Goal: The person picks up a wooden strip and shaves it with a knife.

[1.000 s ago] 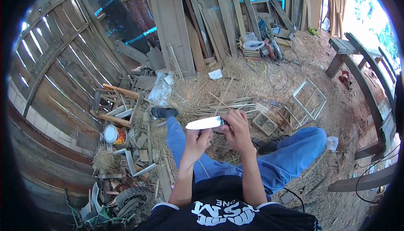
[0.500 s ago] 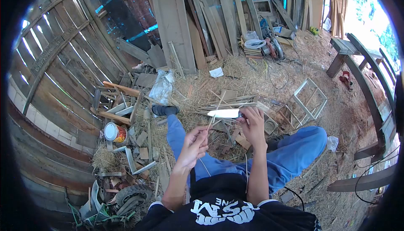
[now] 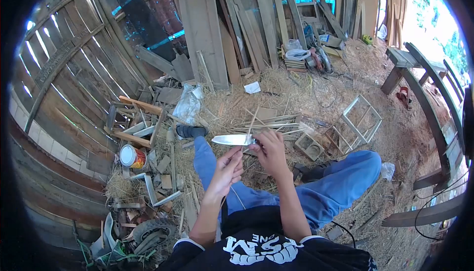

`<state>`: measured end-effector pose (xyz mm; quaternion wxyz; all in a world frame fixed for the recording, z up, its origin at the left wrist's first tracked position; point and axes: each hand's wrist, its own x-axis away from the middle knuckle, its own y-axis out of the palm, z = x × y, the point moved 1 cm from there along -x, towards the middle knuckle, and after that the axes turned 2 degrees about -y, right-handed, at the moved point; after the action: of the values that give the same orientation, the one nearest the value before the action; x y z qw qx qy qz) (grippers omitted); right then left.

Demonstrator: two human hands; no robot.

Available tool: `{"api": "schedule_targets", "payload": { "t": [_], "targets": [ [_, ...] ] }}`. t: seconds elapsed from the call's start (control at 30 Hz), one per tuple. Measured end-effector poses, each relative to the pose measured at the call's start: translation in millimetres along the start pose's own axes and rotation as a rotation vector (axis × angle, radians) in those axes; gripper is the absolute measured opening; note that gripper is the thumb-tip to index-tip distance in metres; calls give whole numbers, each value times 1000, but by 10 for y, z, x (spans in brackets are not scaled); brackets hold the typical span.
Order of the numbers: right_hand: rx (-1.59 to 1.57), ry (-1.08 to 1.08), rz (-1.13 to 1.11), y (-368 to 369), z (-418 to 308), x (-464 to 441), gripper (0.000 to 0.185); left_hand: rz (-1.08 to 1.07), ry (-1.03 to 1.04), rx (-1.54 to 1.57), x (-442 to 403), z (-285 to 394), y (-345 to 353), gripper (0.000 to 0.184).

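Note:
My right hand [image 3: 269,151] is closed on the dark handle of a knife [image 3: 231,139], whose wide bright blade points to the left. Just below the blade, my left hand [image 3: 228,171] pinches a thin wooden strip, mostly hidden by the fingers and the blade. Beyond the knife, a pile of thin wooden sticks [image 3: 281,125] lies on the straw-covered floor between my legs.
A paint can [image 3: 129,156], wood scraps and a small wheel [image 3: 154,235] lie at the left. A pale wooden frame [image 3: 363,119] and a square block [image 3: 309,146] are at the right. Tall boards [image 3: 202,29] lean on the back wall; a curved bench [image 3: 429,98] stands far right.
My right hand and the knife have moved left from half a second ago, and the blade is now over the fingertips of my left hand.

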<state>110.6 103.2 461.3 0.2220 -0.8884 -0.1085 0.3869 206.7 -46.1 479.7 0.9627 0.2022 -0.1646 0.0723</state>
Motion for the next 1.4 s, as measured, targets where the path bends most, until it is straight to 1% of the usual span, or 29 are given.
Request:
{"api": "schedule_targets", "payload": {
  "t": [0.03, 0.13, 0.17, 0.27, 0.37, 0.43, 0.47, 0.5, 0.53, 0.6, 0.67, 0.73, 0.77, 0.8, 0.9, 1.0, 1.03, 1.1, 1.13, 1.23, 1.4],
  "targets": [
    [7, -44, 119, -7, 25, -10, 25, -19, -1, -23, 43, -1, 26, 41],
    [76, -91, 98, -151, 62, -21, 26, -61, -3, -68, 136, 18, 82, 44],
    [69, -109, 125, -169, 55, -21, 26, -67, -8, -81, 161, 37, 94, 45],
    [79, -120, 102, -246, 90, -9, 26, -82, -22, -120, 154, 50, 71, 45],
    [136, -75, 63, -256, 284, 109, 28, -88, -65, -154, 196, 84, 37, 45],
    [186, -31, 283, -330, 846, 332, 21, -83, -95, -147, 273, 112, -71, 45],
    [356, 300, 347, -514, 987, 428, 24, -71, -114, -129, 405, 81, -228, 45],
    [362, 475, 390, -805, 1129, 537, 22, -61, -134, -108, 485, 65, -341, 45],
    [515, 431, 473, -941, 1402, 755, 23, -1, -98, -93, 479, 80, -415, 44],
    [521, 373, 469, -980, 1291, 810, 26, 125, -31, -45, 462, 12, -503, 43],
    [435, 343, 364, -808, 1103, 653, 26, 83, -1, 20, 304, 17, -373, 43],
    [349, 326, 319, -639, 970, 450, 24, 19, 38, 87, 149, 15, -215, 44],
    [308, 282, 334, -580, 859, 357, 23, 21, 38, 100, 95, 38, -144, 47],
    [265, 242, 347, -524, 729, 294, 22, 30, 55, 88, 59, 41, -101, 47],
    [139, 248, 248, -392, 499, 195, 27, 28, 119, 49, -88, 57, 54, 49],
    [44, 149, 164, -309, 325, 88, 26, 8, 128, 41, -142, 75, 184, 49],
    [31, 149, 134, -303, 231, 61, 25, 17, 134, 26, -149, 79, 216, 46],
    [-16, 43, 123, -271, 103, -1, 24, 33, 148, -1, -163, 86, 269, 40],
    [-40, -10, 117, -260, 43, -28, 24, 19, 152, -3, -176, 76, 267, 34],
    [-86, -41, 70, -226, -96, -66, 25, -7, 164, 4, -207, 36, 258, 20],
    [-100, -18, 7, -251, -120, -64, 25, -44, 140, 45, -149, 55, 261, 15]
  ]
}}
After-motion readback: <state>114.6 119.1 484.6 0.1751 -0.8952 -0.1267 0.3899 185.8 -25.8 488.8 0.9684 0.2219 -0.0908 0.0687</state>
